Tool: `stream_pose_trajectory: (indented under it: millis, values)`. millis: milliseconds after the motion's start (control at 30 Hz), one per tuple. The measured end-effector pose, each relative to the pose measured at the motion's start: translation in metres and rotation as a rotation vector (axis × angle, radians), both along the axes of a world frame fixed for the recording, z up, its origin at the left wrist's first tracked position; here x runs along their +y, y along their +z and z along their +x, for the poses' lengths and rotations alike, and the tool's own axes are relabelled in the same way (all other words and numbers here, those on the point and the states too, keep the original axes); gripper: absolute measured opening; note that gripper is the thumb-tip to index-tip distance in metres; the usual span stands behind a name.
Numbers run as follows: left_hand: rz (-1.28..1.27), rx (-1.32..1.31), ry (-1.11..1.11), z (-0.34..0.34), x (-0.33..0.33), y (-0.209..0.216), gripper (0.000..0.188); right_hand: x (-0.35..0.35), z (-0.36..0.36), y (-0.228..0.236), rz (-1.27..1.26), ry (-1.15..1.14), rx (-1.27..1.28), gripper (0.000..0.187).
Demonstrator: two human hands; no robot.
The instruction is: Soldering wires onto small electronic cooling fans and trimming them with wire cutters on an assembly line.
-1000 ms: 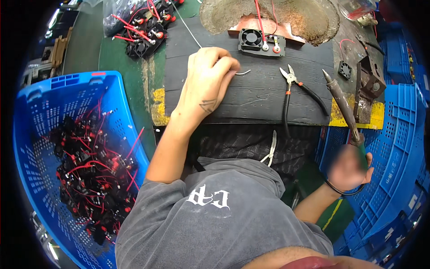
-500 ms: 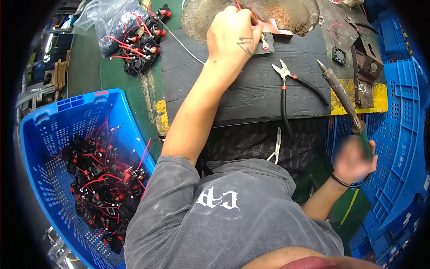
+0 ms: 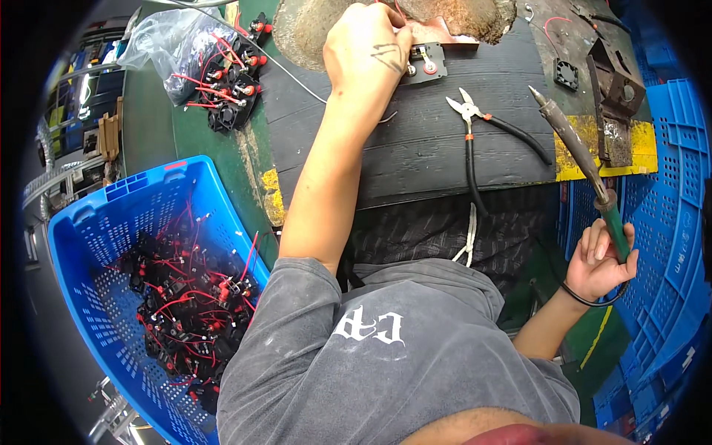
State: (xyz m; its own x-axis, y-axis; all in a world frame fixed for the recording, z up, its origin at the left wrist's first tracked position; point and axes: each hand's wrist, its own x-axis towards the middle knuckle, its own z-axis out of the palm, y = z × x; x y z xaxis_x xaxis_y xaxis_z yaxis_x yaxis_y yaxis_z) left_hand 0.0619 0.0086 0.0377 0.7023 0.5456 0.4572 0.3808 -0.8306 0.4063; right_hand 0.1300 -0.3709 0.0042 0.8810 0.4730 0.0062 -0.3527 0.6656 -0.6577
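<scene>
My left hand point(image 3: 368, 46) is closed at the far edge of the black board, its fingertips mostly hidden. Beside its thumb, and partly under it, lies a small black square part point(image 3: 424, 65) with red-ringed metal terminals. A thin red wire rises past the fingers. At the right, my right hand point(image 3: 604, 259) grips the green handle of a soldering iron point(image 3: 575, 147), its tip pointing up and away to the left. A copper-coloured block point(image 3: 445, 33) sits just beyond the black part. Cutting pliers point(image 3: 469, 122) with black handles lie open on the board between my hands.
Lower left stands a blue perforated basket point(image 3: 122, 185) of wired black parts. More wired parts point(image 3: 233, 85) lie by a clear plastic bag point(image 3: 159, 55) on the green table. At right are a small fan point(image 3: 566, 74), a rusty metal stand point(image 3: 619, 89) and blue crates point(image 3: 678, 148).
My left hand has shifted slightly left, so more of the black part and its terminals shows. My right hand still holds the soldering iron. The whole view has shifted a little.
</scene>
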Motion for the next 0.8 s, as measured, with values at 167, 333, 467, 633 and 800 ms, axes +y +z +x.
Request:
stream_pose_trajectory:
  millis: [167,333,467,633,800]
  values:
    - [0.078,-0.007,-0.053,0.002,0.008,-0.01,0.013,-0.004,0.001,-0.004,-0.004,0.001,0.007,0.045]
    - [0.148,-0.428,-0.337,0.006,0.015,-0.013,0.012,-0.004,0.002,-0.003,0.02,0.002,0.011,0.046]
    - [0.16,0.05,-0.114,0.003,0.003,0.007,0.01,-0.003,0.002,-0.003,0.009,-0.011,-0.011,0.047]
    - [0.124,-0.086,-0.24,-0.009,0.004,0.011,0.015,-0.002,0.001,-0.001,-0.009,-0.01,-0.022,0.047]
    - [0.041,-0.071,-0.245,-0.044,-0.011,0.022,0.018,-0.002,0.0,0.0,-0.021,-0.016,-0.051,0.048]
